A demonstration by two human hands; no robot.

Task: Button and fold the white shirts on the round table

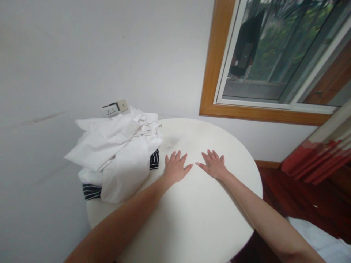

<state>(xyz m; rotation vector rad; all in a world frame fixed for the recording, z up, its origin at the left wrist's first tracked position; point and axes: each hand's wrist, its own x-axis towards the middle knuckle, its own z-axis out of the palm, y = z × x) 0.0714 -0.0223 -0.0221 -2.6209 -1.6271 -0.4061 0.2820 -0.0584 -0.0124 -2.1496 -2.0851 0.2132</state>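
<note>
Forearms at bottom edge, left hand and right hand spread on desk mid-frame, crumpled white cloth at left.

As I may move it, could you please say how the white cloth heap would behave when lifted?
The white cloth heap would probably sag, given its loose folds. Its uneven layers may slide apart. The striped fabric beneath might drag along.

Your table is off-white. On it you have plain white cloth and black fabric, white-striped; right of it, a red-and-cream curtain.
</note>
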